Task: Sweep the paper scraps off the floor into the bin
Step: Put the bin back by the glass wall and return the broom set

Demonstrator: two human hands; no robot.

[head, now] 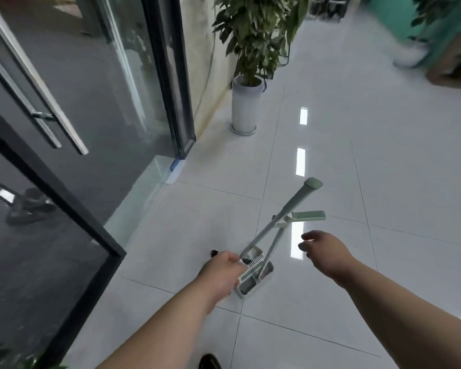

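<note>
A pale green broom and its long-handled dustpan stand together on the white tiled floor, both handles leaning up to the right. My left hand is closed around the low end of the broom shaft, just above the dustpan's comb teeth; dark bristles show on either side of the hand. My right hand hovers open, fingers spread, a little below the dustpan's flat handle grip and not touching it. No paper scraps and no bin are in view.
A glass door with a black frame fills the left side. A potted plant in a tall white pot stands by the wall ahead. Someone's white shoe is at the far right. My dark shoe is at the bottom edge.
</note>
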